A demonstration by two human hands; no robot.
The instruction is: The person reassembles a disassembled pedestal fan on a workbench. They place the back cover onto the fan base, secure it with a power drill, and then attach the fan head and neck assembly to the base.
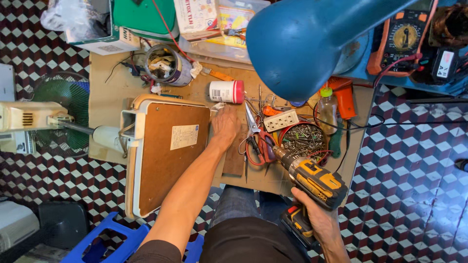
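The left hand (225, 124) lies flat, fingers spread, pinning the upturned white appliance (165, 153) on the tabletop (105, 97). At four o'clock from it, the right hand (319, 216) grips a yellow cordless drill (312, 178), fingers wrapped tight, its bit toward the red scissors (258, 141).

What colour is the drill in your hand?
The drill in the right hand is yellow and black, seen best in the head view.

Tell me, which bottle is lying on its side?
The white bottle with the red cap, above the left hand. The clear bottle with the green cap stands upright.
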